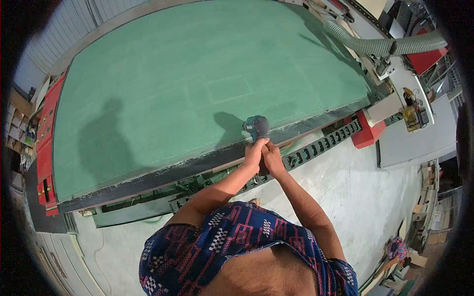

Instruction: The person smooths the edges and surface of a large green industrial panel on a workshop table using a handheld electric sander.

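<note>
A teal and black cordless drill (251,125) is held up over the near edge of a large green-topped table (163,74). My left hand (255,152) is closed around the lower part of the drill, at its grip. Against it, my right hand (271,157) is closed too, its fingers at the same grip. The two hands overlap, so the exact place of each finger is hidden. A dark round blur covers one end of the drill, and its tip cannot be made out.
A black cable chain (321,145) runs below the table's near edge. At the right stand a machine carriage (402,93) with a red block (366,130) and a grey ribbed hose (385,45). Red panels (48,143) line the left side. Pale floor (340,197) lies below.
</note>
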`<state>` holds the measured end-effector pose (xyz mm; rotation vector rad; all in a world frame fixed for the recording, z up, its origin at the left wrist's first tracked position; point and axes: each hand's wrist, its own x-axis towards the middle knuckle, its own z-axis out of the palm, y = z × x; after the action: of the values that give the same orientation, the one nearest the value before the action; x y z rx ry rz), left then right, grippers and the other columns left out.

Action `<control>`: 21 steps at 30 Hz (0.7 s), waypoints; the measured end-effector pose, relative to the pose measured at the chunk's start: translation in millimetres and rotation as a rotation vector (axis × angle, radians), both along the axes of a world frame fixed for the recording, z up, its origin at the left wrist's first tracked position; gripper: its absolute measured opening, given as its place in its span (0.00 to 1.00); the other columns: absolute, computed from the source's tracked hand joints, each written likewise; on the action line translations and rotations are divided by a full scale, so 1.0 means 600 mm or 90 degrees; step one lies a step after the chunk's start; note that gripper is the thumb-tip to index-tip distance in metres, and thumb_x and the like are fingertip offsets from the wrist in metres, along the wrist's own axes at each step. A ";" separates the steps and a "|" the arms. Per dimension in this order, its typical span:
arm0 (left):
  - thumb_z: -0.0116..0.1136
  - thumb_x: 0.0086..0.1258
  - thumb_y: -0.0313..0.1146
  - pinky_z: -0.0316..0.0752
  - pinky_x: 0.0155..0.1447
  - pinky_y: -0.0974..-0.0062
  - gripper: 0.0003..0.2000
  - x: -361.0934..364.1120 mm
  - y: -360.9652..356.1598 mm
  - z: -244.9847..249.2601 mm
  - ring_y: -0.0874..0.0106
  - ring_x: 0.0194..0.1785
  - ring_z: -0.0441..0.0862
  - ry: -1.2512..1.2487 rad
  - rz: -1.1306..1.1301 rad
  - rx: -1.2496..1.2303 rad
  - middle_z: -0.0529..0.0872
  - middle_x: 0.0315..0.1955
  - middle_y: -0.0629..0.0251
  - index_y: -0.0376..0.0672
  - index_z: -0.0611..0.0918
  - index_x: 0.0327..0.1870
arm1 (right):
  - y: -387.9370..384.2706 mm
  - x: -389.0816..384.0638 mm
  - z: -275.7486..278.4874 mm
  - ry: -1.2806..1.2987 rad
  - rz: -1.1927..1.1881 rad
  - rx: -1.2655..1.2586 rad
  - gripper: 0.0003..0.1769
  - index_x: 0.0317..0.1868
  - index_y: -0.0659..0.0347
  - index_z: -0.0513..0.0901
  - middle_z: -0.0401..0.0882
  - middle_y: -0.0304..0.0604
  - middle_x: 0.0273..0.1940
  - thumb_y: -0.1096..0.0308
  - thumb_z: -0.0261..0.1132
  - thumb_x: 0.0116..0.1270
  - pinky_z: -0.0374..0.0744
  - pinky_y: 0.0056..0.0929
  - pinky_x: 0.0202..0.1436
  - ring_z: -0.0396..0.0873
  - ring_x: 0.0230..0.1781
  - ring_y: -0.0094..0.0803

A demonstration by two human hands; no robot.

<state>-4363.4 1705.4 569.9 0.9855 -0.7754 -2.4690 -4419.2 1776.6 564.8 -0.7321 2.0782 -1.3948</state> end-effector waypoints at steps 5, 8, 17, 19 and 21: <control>0.64 0.50 0.43 0.69 0.33 0.72 0.17 -0.001 -0.001 -0.010 0.74 0.28 0.74 -0.019 -0.018 -0.001 0.77 0.26 0.67 0.37 0.79 0.30 | 0.002 -0.002 -0.024 -0.012 0.000 -0.018 0.19 0.46 0.71 0.73 0.78 0.45 0.37 0.62 0.50 0.66 0.72 0.27 0.43 0.73 0.37 0.28; 0.63 0.50 0.44 0.68 0.35 0.71 0.17 0.004 -0.004 -0.016 0.74 0.31 0.74 -0.029 -0.042 -0.035 0.77 0.29 0.67 0.38 0.79 0.33 | 0.000 0.010 0.003 -0.031 -0.011 -0.008 0.18 0.45 0.71 0.73 0.78 0.45 0.37 0.63 0.51 0.66 0.72 0.27 0.42 0.73 0.37 0.28; 0.63 0.50 0.42 0.67 0.30 0.74 0.17 -0.043 -0.079 -0.014 0.77 0.27 0.73 0.040 0.030 -0.056 0.77 0.24 0.67 0.33 0.78 0.26 | -0.085 -0.037 0.007 0.022 -0.029 -0.013 0.15 0.40 0.71 0.75 0.76 0.41 0.34 0.65 0.51 0.65 0.71 0.25 0.38 0.70 0.33 0.25; 0.63 0.50 0.42 0.67 0.29 0.73 0.17 -0.057 -0.112 -0.014 0.76 0.26 0.73 0.066 0.024 -0.071 0.77 0.23 0.67 0.32 0.77 0.26 | -0.117 -0.054 0.000 0.003 -0.039 -0.029 0.14 0.40 0.70 0.75 0.76 0.40 0.34 0.65 0.52 0.65 0.70 0.26 0.37 0.69 0.33 0.24; 0.63 0.50 0.42 0.67 0.28 0.73 0.18 -0.069 -0.134 -0.015 0.76 0.25 0.74 0.055 0.041 -0.103 0.78 0.23 0.66 0.32 0.77 0.26 | -0.142 -0.065 -0.004 -0.020 -0.038 -0.043 0.14 0.40 0.69 0.75 0.75 0.40 0.33 0.65 0.52 0.65 0.70 0.26 0.37 0.69 0.33 0.24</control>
<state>-4404.8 1625.1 560.6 0.8277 -0.8852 -2.3347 -4458.4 1691.6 562.2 -0.6760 2.0533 -1.5063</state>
